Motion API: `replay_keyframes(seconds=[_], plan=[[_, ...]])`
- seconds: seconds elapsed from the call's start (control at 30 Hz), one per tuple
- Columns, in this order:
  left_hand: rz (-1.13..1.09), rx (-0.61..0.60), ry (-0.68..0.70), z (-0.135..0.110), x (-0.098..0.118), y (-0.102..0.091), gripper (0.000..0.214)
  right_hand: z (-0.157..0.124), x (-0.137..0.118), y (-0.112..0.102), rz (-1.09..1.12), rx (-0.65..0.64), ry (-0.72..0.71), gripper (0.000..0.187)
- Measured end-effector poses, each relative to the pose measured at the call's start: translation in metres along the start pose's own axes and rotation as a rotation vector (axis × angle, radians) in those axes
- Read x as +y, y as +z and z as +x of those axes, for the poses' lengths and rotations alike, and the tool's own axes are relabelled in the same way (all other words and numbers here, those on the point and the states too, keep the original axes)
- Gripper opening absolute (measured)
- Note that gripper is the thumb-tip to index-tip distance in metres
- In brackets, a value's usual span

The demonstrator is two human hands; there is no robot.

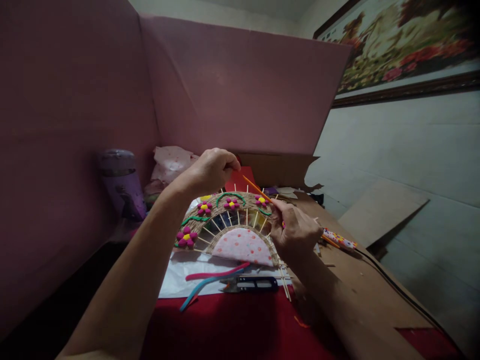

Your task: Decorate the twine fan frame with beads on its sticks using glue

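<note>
My right hand is closed on a thin orange pipe cleaner, which points up and left from my fingers. Just beyond its tip, my left hand is raised with the fingers pinched together; what they hold, if anything, is too small to make out. Under both hands lies a half-round woven straw fan with thin wooden spokes, magenta flowers with yellow centres and green stems. Its inner half-circle is pink dotted cloth. The right hand covers the fan's right end.
Dark-handled thread snips, a pink pipe cleaner and a blue pipe cleaner lie in front of the fan. A flower-patterned glue gun with a black cord is at right. A purple bottle stands left, before pink panels.
</note>
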State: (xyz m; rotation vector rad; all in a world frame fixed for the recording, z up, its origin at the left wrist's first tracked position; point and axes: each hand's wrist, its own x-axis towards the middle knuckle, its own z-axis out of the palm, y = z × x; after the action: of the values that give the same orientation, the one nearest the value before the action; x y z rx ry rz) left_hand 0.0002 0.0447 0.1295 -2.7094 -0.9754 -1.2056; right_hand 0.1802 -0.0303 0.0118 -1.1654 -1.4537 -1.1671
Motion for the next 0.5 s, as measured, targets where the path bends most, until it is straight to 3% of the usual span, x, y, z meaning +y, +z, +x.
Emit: replay_keyframes(seconds=[0.27, 0.4, 0.5], plan=[[-0.08, -0.065, 0.004, -0.001, -0.002, 0.008, 0.022, 0.0, -0.001, -0.001, 0.001, -0.016, 0.053, 0.016], [-0.177, -0.229, 0.029, -0.004, 0.011, 0.017, 0.02, 0.0, -0.003, -0.001, 0.003, -0.057, 0.052, 0.025], [-0.241, -0.348, 0.079, -0.006, 0.024, 0.029, 0.021, 0.0, -0.004, -0.001, -0.003, -0.093, 0.02, 0.02]])
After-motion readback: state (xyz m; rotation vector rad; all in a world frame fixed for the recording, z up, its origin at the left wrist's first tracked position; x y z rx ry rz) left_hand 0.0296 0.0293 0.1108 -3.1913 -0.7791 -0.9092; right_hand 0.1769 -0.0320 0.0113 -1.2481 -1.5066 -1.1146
